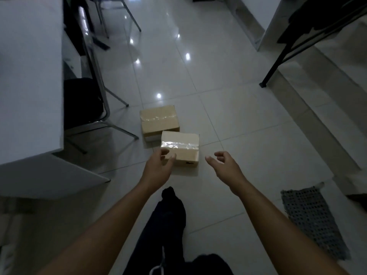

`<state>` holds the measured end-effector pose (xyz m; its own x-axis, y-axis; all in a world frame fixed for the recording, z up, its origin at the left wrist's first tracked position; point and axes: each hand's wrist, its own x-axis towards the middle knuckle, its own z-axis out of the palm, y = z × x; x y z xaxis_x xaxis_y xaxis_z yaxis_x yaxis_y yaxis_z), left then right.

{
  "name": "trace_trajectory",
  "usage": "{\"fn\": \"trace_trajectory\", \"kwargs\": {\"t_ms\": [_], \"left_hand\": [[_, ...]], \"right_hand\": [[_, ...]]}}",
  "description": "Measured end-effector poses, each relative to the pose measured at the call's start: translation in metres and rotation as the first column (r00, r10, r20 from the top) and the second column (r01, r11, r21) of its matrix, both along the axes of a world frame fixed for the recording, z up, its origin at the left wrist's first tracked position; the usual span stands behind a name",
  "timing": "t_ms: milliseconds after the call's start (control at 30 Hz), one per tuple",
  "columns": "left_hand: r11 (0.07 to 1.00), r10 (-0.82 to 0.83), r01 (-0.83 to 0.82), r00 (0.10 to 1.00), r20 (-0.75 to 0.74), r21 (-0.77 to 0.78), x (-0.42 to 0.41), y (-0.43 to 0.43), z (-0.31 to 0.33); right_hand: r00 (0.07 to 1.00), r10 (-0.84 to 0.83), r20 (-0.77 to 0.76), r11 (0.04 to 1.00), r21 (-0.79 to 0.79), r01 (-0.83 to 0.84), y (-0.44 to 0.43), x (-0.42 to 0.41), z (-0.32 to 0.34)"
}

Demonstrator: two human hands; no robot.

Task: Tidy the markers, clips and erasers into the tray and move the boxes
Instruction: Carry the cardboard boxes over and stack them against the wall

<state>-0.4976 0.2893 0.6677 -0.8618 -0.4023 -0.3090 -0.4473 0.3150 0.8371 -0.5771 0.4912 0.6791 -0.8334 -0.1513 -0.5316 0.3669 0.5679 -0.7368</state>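
On the glossy white tiled floor (228, 92), a small tan cardboard box sealed across its top with clear shiny tape (181, 148), lying flat. Just beyond that nearer box and a little to its left, a second tan taped cardboard box (159, 120), corner to corner with it; touching or a hair apart, cannot tell.

Left hand (158, 165) reaching in over the nearer box's close left corner, fingers loosely curled and spread, thumb up, nothing gripped; actual contact with the cardboard not clear. Right hand (224, 165) just right of the nearer box and apart from it, palm turned inward, fingers relaxed and slightly bent, holding nothing.

Well left of the nearer box, a white flat surface (29, 76), with a black chair on grey metal legs (83, 104) tucked beside it. Nearer the camera than the box, a leg in dark trousers (168, 215) stretched out between the forearms. Right of the box and closer to the camera, a grey perforated mat (311, 221). Far beyond the box to the right, a slanted black metal leg (278, 56).
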Motion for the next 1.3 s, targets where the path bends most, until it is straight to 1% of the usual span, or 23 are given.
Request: {"fn": "trace_trajectory", "kwargs": {"t_ms": [100,200,367,533,633,700,767,800,867,933,1033,1100,1200,1233,1300], "left_hand": [[1.000,-0.011,0.008,0.996,0.085,0.028,-0.053,-0.023,-0.021],[0.999,0.012,-0.021,0.983,0.183,0.046,-0.106,-0.043,-0.050],[0.996,0.044,-0.067,0.943,0.330,0.059,-0.165,-0.065,-0.125],[0.979,0.123,-0.182,0.885,0.450,0.091,-0.203,-0.085,-0.240],[0.974,0.151,-0.214,0.854,0.498,0.072,-0.222,-0.095,-0.319],[0.974,0.159,-0.218,0.836,0.526,0.052,-0.230,-0.100,-0.368],[0.974,0.174,-0.224,0.825,0.538,0.028,-0.239,-0.104,-0.421],[0.975,0.172,-0.222,0.809,0.562,0.021,-0.241,-0.107,-0.454],[0.966,0.184,-0.257,0.778,0.600,0.037,-0.244,-0.112,-0.481],[0.955,0.177,-0.287,0.745,0.643,0.070,-0.247,-0.119,-0.516],[0.933,0.178,-0.341,0.715,0.676,0.114,-0.252,-0.126,-0.552],[0.919,0.189,-0.378,0.670,0.718,0.111,-0.255,-0.131,-0.570],[0.938,0.173,-0.342,0.621,0.764,0.065,-0.259,-0.135,-0.578],[0.941,0.172,-0.333,0.618,0.767,0.057,-0.259,-0.136,-0.581],[0.940,0.192,-0.341,0.598,0.778,0.030,-0.261,-0.137,-0.565]], "right_hand": [[0.997,0.030,0.073,0.999,0.027,-0.032,-0.026,-0.048,-0.026],[0.988,0.077,0.133,0.993,0.079,-0.088,-0.051,-0.098,-0.060],[0.974,0.078,0.215,0.989,0.105,-0.102,-0.071,-0.165,-0.137],[0.967,0.079,0.244,0.988,0.110,-0.109,-0.086,-0.211,-0.258],[0.962,0.042,0.271,0.988,0.133,-0.081,-0.097,-0.231,-0.340],[0.958,-0.009,0.285,0.991,0.132,-0.030,-0.105,-0.241,-0.392],[0.965,-0.036,0.260,0.989,0.150,-0.004,-0.110,-0.253,-0.445],[0.969,-0.044,0.242,0.984,0.179,0.000,-0.110,-0.256,-0.482],[0.977,-0.076,0.201,0.975,0.221,0.030,-0.107,-0.263,-0.510],[0.966,-0.143,0.216,0.961,0.265,0.083,-0.100,-0.270,-0.547],[0.921,-0.244,0.304,0.943,0.298,0.151,-0.092,-0.275,-0.578],[0.884,-0.282,0.373,0.936,0.311,0.167,-0.089,-0.278,-0.592],[0.867,-0.243,0.436,0.958,0.248,0.144,-0.091,-0.280,-0.594],[0.869,-0.233,0.437,0.963,0.226,0.145,-0.092,-0.282,-0.592],[0.870,-0.233,0.435,0.968,0.193,0.163,-0.094,-0.284,-0.580]]}}
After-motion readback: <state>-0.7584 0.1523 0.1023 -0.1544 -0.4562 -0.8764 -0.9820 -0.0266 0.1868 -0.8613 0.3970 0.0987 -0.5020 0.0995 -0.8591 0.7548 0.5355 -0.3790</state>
